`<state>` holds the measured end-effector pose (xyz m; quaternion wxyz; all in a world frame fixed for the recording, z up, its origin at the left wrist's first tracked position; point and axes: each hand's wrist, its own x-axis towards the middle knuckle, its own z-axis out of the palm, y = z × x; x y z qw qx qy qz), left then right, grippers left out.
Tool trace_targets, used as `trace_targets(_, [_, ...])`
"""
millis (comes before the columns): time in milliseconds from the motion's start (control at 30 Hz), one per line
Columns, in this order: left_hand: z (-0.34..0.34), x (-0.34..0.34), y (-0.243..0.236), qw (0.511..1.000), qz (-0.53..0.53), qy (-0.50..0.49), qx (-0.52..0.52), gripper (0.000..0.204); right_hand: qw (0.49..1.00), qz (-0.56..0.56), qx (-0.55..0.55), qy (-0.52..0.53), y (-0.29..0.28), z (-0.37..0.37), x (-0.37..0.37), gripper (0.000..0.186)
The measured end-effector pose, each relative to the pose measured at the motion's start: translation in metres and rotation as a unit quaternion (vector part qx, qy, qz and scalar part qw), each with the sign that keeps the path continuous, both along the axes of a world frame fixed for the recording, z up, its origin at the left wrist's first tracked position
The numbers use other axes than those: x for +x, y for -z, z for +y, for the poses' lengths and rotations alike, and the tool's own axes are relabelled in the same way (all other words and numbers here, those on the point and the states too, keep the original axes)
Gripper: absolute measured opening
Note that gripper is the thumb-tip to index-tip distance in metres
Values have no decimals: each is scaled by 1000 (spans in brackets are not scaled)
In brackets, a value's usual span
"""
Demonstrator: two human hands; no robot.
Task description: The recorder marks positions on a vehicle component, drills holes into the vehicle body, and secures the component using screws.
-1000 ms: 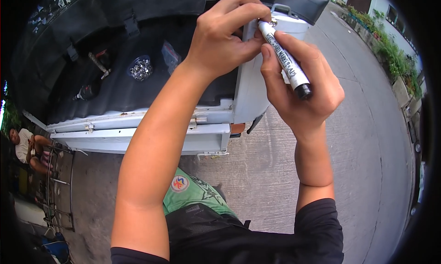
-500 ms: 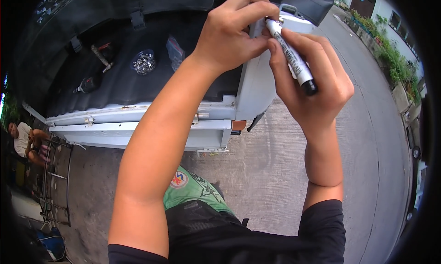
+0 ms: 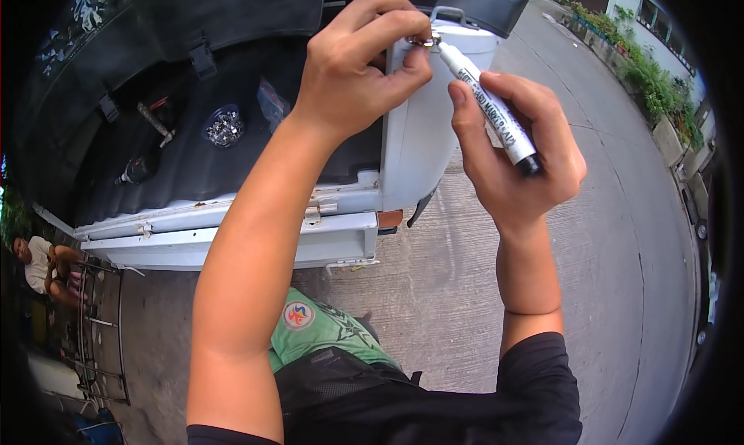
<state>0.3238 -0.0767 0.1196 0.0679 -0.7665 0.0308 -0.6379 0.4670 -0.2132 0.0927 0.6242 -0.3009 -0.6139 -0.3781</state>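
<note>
My left hand [image 3: 356, 69] is raised at the top of the view, thumb and forefinger pinched around a small shiny metal piece [image 3: 422, 41] whose exact kind I cannot make out. Between the fingers of my right hand [image 3: 528, 143] is a white marker [image 3: 488, 108] with a black end. Its tip points up and left, close to the metal piece; whether they touch is hard to tell. Behind both hands is the white side panel [image 3: 422, 139] of a truck bed, with a grey metal loop [image 3: 449, 11] on top and a black cover [image 3: 488, 3] beyond.
On the black bed liner [image 3: 182, 166] lie a hammer [image 3: 159, 126], a dark power tool [image 3: 139, 168], a tub of small metal parts [image 3: 225, 126] and a plastic bag [image 3: 273, 104]. The lowered white tailgate [image 3: 232, 242] is nearer me. A person [image 3: 48, 267] sits at far left.
The marker has drawn back slightly from my left fingers, so its tip and the metal piece show more plainly. Both hands have shifted left in the view, along with the whole scene.
</note>
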Motion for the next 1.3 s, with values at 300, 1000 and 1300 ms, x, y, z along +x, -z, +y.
trace_targets(300, [0,-3,-1,1000,1,1,25,25,995,-81,-11,57,-3,-1,-6,24])
trace_targets(1000, [-30,-72,52,983,-158,-26,-90,12,925,265,-185,-197,146,-54,-36,30])
trace_targets(1300, [58,-292,131,787,-129,-454,-398,16,652,423,-456,-435,215,-63,-97,19])
